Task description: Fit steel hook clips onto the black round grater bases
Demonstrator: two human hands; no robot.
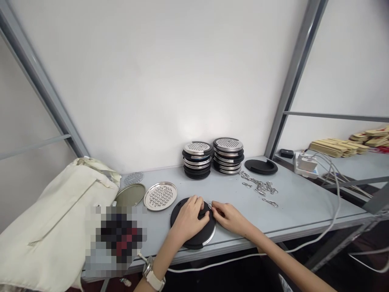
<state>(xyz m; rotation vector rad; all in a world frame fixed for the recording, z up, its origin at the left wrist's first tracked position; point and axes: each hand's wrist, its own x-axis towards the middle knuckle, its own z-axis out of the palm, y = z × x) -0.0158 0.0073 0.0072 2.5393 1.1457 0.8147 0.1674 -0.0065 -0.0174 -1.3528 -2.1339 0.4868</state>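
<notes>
A black round disc (204, 234) with a silver rim showing at its lower right lies near the table's front edge. My left hand (191, 217) rests on top of it, fingers curled and thumb pressed toward its right side. At the disc's upper right edge, my right hand (223, 214) pinches a small metal wire clip (210, 206), most of it hidden by the fingertips. To the left lies a round metal grater plate (160, 196), overlapped by no hand. Several loose wire clips (265, 187) are scattered behind my right hand.
Two stacks of graters with black rims, a left stack (197, 160) and a right stack (228, 156), stand by the wall. A black ring-edged lid (261, 166) lies beside them. A cream bag (57, 227) covers the left end. A white cable (338, 190) hangs across the right front edge.
</notes>
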